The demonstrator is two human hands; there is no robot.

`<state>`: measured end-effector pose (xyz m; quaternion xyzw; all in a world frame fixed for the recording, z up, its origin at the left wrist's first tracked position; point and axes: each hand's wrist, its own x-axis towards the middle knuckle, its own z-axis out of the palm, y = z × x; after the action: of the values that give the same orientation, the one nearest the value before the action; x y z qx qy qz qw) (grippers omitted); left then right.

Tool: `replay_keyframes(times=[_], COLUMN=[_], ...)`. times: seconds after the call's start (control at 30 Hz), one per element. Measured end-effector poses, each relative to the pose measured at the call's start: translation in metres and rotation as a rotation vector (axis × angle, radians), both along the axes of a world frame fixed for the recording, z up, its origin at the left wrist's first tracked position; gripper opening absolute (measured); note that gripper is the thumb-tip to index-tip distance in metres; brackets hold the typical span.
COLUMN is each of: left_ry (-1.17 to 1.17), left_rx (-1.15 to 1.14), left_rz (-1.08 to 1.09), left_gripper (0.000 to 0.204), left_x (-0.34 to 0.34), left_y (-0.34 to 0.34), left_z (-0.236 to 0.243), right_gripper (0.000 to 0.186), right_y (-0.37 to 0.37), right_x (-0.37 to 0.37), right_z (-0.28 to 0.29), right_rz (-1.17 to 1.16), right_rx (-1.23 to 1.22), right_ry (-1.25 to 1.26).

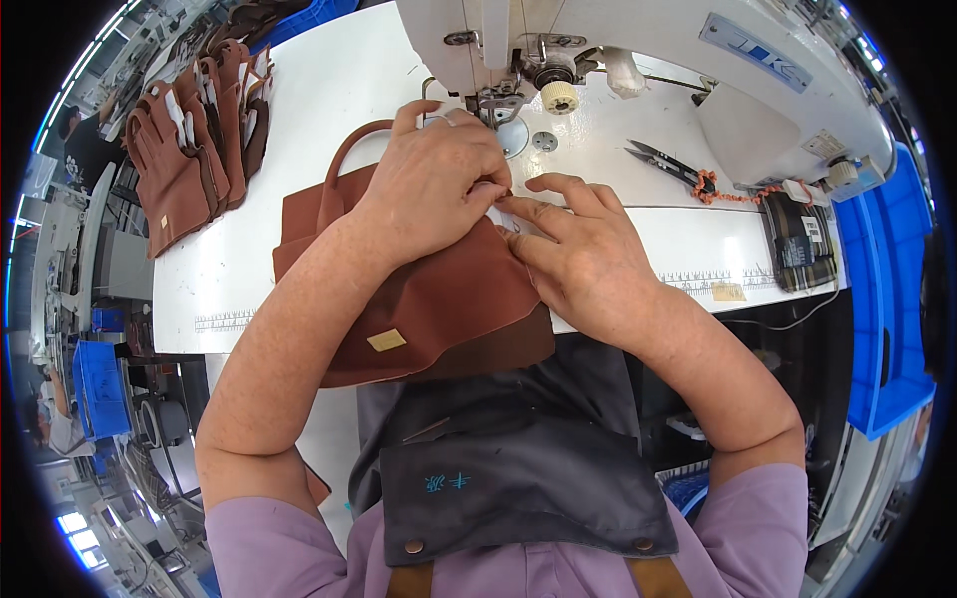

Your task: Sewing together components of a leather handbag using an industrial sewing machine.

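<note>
A reddish-brown leather handbag piece (454, 289) lies over the table's front edge. It has a looped handle (339, 164) and a small gold plate (386, 341). My left hand (439, 179) reaches across it, with thumb and forefinger pinching its upper right edge. From the other side my right hand (588, 254) grips the same edge, thumb and fingertips close to the left ones. A bit of white material shows between the hands; what exactly the fingertips pinch is partly hidden. Just beyond my hands is the sewing machine's needle area (495, 105).
More brown bag pieces (189, 149) are stacked at the far left. Black thread snips (663, 164) with orange cord lie right of the needle, near a dark plaid pouch (800, 239). A blue bin (882, 309) stands at the right. A ruler strip (698, 282) runs along the front edge.
</note>
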<state>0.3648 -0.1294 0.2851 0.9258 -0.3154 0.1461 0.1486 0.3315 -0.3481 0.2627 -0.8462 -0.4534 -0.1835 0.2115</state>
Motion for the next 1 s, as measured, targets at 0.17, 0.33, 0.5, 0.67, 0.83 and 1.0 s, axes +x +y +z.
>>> replay_keyframes(times=[0.17, 0.33, 0.5, 0.67, 0.83, 1.0], left_ry=[0.09, 0.023, 0.067, 0.218, 0.35, 0.318], left_rx=[-0.07, -0.122, -0.133, -0.175, -0.385, -0.418], left_rz=[0.144, 0.159, 0.185, 0.292, 0.228, 0.173], left_gripper=[0.008, 0.009, 0.005, 0.01, 0.019, 0.034], left_x=[-0.003, 0.009, 0.027, 0.045, 0.066, 0.083], left_y=[0.004, 0.012, 0.018, 0.025, 0.034, 0.042], left_z=[-0.006, -0.012, -0.014, -0.019, -0.03, -0.045], right_gripper=[0.018, 0.02, 0.021, 0.02, 0.018, 0.014], right_y=[0.0, 0.002, 0.005, 0.007, 0.011, 0.013], right_x=[0.005, 0.021, 0.043, 0.059, 0.071, 0.073], right_z=[-0.001, -0.003, -0.004, -0.004, -0.006, -0.007], right_rz=[0.015, 0.039, 0.05, 0.044, 0.037, -0.012], right_rx=[0.03, 0.042, 0.003, -0.009, 0.027, 0.037], right_ry=[0.03, 0.056, 0.044, 0.063, 0.085, 0.077])
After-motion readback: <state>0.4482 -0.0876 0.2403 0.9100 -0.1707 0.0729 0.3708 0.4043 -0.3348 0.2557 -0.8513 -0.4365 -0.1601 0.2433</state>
